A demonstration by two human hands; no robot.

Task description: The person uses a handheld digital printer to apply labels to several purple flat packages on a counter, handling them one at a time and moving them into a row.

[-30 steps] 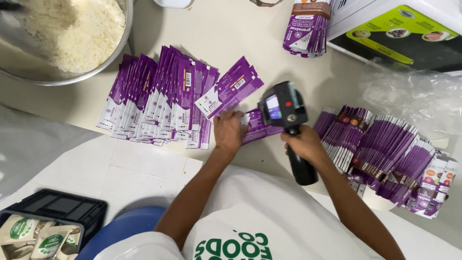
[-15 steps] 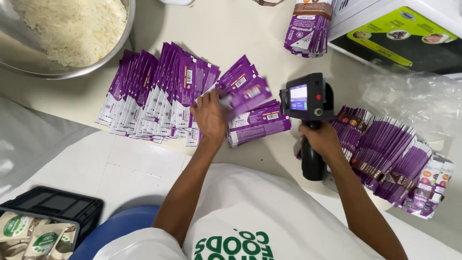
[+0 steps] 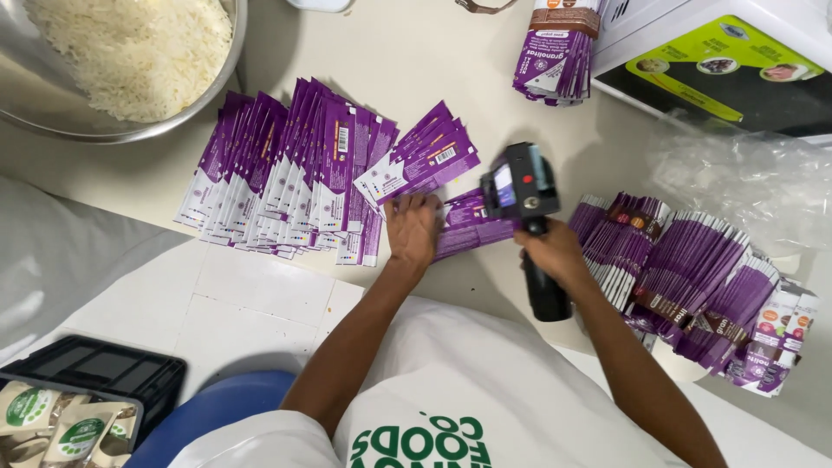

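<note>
My left hand (image 3: pixel 412 229) presses flat on a few purple flat pouches (image 3: pixel 468 227) lying on the beige table (image 3: pixel 407 52), fingertips at the edge of a small fanned group of pouches (image 3: pixel 426 161). My right hand (image 3: pixel 555 253) grips the black handle of a black handheld printer gun (image 3: pixel 520 186), whose head sits over the pouches just right of my left hand. A wide fanned row of purple pouches (image 3: pixel 277 173) lies to the left.
A metal bowl of white grains (image 3: pixel 130 52) stands at the far left. More purple pouch stacks (image 3: pixel 693 282) lie on the right, one bundle (image 3: pixel 559 52) at the back. A white box (image 3: pixel 719 61), clear plastic bag (image 3: pixel 745 182) and black crate (image 3: pixel 95 373) are around.
My left hand slid back down from the fanned pouches to the ones near the table's front. The printer gun moved left and lower, onto those pouches.
</note>
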